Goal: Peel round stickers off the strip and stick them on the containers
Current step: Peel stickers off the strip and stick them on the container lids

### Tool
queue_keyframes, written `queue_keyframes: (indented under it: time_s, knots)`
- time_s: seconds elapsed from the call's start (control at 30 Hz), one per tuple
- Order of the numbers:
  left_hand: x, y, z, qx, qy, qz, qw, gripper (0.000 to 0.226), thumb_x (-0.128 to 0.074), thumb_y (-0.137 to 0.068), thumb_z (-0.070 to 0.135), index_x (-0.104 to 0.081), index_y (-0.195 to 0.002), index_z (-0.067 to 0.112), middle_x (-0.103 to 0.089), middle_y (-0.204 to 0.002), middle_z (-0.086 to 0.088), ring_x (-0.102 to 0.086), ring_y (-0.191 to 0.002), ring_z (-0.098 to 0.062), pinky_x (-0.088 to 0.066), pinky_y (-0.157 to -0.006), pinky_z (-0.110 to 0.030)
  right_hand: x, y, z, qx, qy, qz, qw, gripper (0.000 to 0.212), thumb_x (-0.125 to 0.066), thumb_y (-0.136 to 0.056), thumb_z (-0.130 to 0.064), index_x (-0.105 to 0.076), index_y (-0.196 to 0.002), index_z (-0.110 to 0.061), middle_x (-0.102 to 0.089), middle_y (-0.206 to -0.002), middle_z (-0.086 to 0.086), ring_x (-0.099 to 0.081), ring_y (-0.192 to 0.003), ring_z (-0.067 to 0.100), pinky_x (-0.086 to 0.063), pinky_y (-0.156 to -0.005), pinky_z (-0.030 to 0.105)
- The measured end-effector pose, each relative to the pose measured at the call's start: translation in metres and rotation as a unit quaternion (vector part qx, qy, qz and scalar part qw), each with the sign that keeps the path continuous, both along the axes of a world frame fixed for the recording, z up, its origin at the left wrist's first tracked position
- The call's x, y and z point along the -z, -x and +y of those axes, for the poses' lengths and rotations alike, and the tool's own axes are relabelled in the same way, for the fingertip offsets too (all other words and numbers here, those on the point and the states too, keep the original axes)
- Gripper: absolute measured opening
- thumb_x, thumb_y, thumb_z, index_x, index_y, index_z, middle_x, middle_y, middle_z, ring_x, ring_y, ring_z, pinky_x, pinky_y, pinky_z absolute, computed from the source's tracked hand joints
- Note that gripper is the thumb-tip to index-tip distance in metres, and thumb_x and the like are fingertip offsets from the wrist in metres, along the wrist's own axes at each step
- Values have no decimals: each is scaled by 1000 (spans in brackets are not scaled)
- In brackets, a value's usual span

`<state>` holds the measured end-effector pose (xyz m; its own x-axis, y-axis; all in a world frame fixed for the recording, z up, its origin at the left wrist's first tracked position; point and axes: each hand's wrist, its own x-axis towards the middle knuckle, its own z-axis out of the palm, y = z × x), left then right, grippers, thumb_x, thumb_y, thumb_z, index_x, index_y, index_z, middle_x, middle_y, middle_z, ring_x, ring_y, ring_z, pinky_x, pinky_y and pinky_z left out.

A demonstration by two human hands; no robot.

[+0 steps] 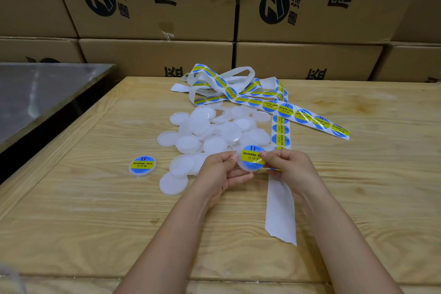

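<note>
**Sticker going onto a held container, centre of frame**

Head view: Just below the middle of the frame, both hands meet over one white round container (249,169). The left hand (218,172) curls its fingers round the container's left edge. The right hand (286,167) pinches the right edge of a blue-and-yellow round sticker (253,156) lying on top of it.

To do this step well, I judge the sticker should be centred inside the rim, then smoothed from the stuck side across to the pinched side, so no crease or bubble forms.

The sticker strip (310,118) tangles at upper centre. One run of it comes down under the right hand, and below that hand its bare backing (280,210) trails toward the lower edge.

A heap of unlabelled containers (214,131) lies on the wooden table (95,222) above the hands. They look shallow and translucent, and nothing shows inside them. One finished container (142,165) sits apart at left, sticker up.
</note>
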<state>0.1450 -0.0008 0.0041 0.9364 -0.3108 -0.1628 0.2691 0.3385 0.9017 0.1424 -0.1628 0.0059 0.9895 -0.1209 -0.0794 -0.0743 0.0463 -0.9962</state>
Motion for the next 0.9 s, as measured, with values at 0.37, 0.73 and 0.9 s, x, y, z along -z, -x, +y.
queue_keyframes:
  time_s: [0.37,0.73,0.9]
  knots:
    - [0,0,3,12,-50,-20,998,27,-38,-100,9,-65,-97,6,-74,-86,-10,-71,-83,-20,-58,-66,-25,3,0,-1,15,45,0,999,16,-76,-75,-15,-69,-72,-1,-63,-72,11,-54,-64,11,-43,-60,19]
    - [1,0,2,15,-72,-36,997,25,-41,-100,12,-62,-108,0,-71,-95,-15,-70,-88,-23,-58,-74,-29,5,-1,-1,34,91,-2,995,19,-78,-74,-18,-70,-68,-3,-56,-53,-5,-46,-50,2,-38,-52,12]
    - [1,0,3,15,-79,-40,996,26,-41,-100,12,-60,-111,-1,-70,-98,-17,-70,-90,-23,-58,-76,-30,5,0,1,39,105,-15,994,17,-77,-76,-16,-69,-66,-4,-56,-45,-13,-47,-44,-5,-36,-48,7]
